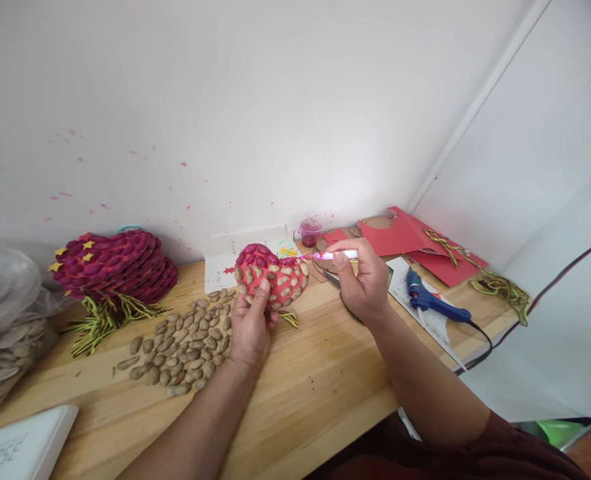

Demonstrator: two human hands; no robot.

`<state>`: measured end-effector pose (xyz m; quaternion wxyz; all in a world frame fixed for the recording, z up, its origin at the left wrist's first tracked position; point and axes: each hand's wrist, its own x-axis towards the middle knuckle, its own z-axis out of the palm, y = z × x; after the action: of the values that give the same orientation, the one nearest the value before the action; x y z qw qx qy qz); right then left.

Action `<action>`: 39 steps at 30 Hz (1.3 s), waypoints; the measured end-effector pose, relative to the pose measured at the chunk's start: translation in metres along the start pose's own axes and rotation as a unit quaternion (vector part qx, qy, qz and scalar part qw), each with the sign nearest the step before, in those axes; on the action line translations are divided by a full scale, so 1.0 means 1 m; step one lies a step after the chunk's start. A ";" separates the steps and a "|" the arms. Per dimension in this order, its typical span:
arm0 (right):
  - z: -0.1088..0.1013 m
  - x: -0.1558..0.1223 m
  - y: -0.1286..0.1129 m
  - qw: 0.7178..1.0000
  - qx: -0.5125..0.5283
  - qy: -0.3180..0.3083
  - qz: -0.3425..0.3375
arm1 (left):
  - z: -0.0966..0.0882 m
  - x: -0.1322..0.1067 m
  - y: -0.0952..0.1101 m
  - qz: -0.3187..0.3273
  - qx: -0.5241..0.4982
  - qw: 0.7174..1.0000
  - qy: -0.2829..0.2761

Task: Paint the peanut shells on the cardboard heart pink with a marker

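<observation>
My left hand point(252, 320) grips a red heart-shaped piece point(271, 275) covered with peanut shells, some painted magenta, and holds it tilted above the wooden table point(300, 393). My right hand point(362, 277) is closed round a white paintbrush point(332, 255). The pink tip of the brush touches the heart's upper right edge. A pile of loose peanut shells point(185, 347) lies just left of my left hand.
A stack of painted magenta hearts with yellow stars point(115, 263) sits at the left. A plastic bag of shells point(0, 333) lies at the far left. A small cup of pink paint point(310, 232), red card pieces point(405, 237), a blue glue gun point(432, 300) and twisted cord point(500, 287) are to the right.
</observation>
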<state>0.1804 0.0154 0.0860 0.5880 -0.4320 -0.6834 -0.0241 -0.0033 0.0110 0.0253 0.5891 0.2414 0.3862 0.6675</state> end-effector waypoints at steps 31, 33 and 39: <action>-0.009 -0.001 -0.004 0.996 0.086 -0.008 0.016 | 0.003 0.003 0.010 -0.075 -0.048 0.996 -0.010; -0.010 0.001 -0.003 0.996 0.081 -0.005 0.029 | 0.003 0.003 0.010 -0.087 -0.049 0.995 -0.014; -0.012 0.003 -0.003 0.991 0.127 -0.002 0.040 | 0.002 0.003 0.011 -0.102 -0.053 0.993 -0.016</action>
<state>0.1884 0.0083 0.0935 0.6370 -0.3810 -0.6645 0.0871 -0.0087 0.0142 0.0352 0.6723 0.1794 0.3635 0.6194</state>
